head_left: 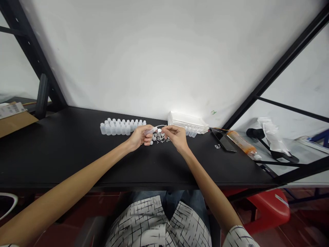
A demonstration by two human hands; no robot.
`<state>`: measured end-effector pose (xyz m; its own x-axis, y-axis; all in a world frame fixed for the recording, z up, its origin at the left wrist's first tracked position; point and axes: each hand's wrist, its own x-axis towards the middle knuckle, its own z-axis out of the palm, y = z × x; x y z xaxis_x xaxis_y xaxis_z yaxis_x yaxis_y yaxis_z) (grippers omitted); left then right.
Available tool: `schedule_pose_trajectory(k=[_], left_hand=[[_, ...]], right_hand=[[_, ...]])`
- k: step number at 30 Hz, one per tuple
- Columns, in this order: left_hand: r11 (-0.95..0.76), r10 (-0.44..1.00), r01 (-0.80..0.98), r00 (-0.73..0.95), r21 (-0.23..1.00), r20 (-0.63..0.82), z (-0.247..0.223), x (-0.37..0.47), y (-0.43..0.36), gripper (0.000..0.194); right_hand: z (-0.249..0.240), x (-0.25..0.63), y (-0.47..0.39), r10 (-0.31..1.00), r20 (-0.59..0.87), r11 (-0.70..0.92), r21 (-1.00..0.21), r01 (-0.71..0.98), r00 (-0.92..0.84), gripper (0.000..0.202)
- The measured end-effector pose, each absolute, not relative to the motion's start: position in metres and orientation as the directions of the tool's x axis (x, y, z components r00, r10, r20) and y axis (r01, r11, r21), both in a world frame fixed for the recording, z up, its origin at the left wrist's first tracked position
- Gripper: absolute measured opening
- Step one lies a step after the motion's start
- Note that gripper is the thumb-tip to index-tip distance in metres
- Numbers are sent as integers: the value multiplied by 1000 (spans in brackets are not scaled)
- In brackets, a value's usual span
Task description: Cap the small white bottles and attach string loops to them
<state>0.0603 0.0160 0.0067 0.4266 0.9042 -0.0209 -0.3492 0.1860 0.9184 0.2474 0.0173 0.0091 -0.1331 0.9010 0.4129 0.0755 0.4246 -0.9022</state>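
Note:
My left hand [138, 138] is closed around a small translucent plastic bottle [150, 130], its neck tilted up to the right. Fingertips of my right hand [178, 138] pinch a small white cap [159, 130] with a thin strap, right beside the bottle's mouth. Whether cap and bottle touch is too small to tell. Under my hands lies a pile of loose white caps with curly straps [160, 138], partly hidden by my fingers. To the left of my left hand, several similar bottles [118, 129] stand upright in rows.
Behind my right hand lies a stack of flat white packets [189, 120], with a few small bottles [191, 132] in front. Farther right are a dark phone [223, 140], a white strap piece [217, 146] and an orange-labelled bottle [243, 144]. A cardboard box [17, 123] sits far left.

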Motion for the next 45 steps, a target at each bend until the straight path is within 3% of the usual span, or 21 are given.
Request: schedule_pose_trajectory(k=[5, 18, 23, 29, 34, 38, 45], left_hand=[[212, 873, -296, 486, 931, -45, 5, 61, 16, 12], [150, 870, -261, 494, 954, -1, 2, 63, 13, 15], [77, 887, -198, 460, 977, 23, -2, 65, 11, 18], [60, 881, -176, 472, 983, 31, -1, 67, 8, 23], [48, 890, -205, 454, 978, 52, 1, 68, 9, 25], [24, 897, -216, 436, 976, 74, 0, 69, 9, 24], [51, 903, -180, 429, 982, 32, 1, 72, 7, 24]], right_hand=[[6, 246, 18, 908, 402, 411, -909, 67, -118, 29], [5, 250, 14, 860, 401, 442, -894, 69, -316, 32], [1, 251, 13, 850, 399, 490, -839, 236, -345, 32], [-1, 251, 14, 835, 420, 545, -716, 436, -354, 49], [0, 246, 14, 847, 431, 507, -830, 231, -312, 37], [3, 248, 12, 853, 373, 432, -897, 96, -365, 42], [0, 252, 14, 836, 396, 529, -767, 364, -381, 47]])
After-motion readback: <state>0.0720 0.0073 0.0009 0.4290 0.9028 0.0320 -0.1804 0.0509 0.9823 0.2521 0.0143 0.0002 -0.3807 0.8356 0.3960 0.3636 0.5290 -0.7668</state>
